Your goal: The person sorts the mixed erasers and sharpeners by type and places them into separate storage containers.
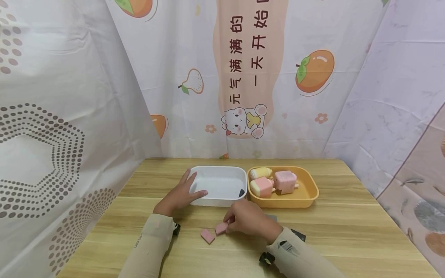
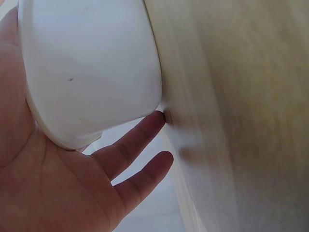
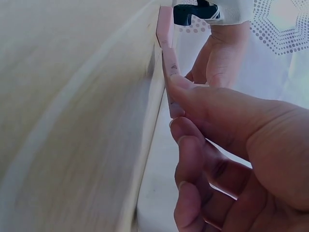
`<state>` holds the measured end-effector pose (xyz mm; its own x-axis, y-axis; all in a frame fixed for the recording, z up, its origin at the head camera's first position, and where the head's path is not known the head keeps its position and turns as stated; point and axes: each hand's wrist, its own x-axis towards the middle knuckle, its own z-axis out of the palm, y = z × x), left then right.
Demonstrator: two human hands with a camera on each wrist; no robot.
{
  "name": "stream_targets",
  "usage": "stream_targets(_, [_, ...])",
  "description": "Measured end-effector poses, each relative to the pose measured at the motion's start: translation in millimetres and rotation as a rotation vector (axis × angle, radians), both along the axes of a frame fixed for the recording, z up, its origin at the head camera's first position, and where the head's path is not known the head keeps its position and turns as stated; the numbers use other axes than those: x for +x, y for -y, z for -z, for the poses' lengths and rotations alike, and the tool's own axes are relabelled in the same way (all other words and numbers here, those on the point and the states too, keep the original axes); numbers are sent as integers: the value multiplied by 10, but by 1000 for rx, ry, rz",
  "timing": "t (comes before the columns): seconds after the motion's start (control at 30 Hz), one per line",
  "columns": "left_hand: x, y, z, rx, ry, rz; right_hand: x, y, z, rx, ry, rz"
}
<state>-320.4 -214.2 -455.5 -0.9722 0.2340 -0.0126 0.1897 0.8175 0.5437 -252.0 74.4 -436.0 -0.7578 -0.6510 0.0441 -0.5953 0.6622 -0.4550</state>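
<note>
My left hand (image 1: 179, 196) lies along the left end of a white tray (image 1: 219, 167), with fingers spread and fairly straight and the thumb over the near rim. In the left wrist view, the palm rests against the tray's wall. In front of the trays, my right hand (image 1: 248, 218) pinches a small flat pink block (image 1: 220, 228) between thumb and fingertips, close over the table. Part of this block is hidden behind the fingers. A second pink block (image 1: 208, 236) lies on the table just left of it.
A small black piece (image 1: 241, 193) sits in the white tray's near right corner. Touching that tray, a yellow tray (image 1: 306, 200) holds pink and yellow bottle-like things (image 1: 263, 187). A grey flat thing (image 1: 272, 217) and a dark piece (image 1: 298, 234) lie partly hidden by the right arm.
</note>
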Motion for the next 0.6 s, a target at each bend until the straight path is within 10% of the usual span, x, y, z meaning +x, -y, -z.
stream_targets(0.6, [17,-25,-26,-13,11,-7,-67,-65,-112,-85,-17,36])
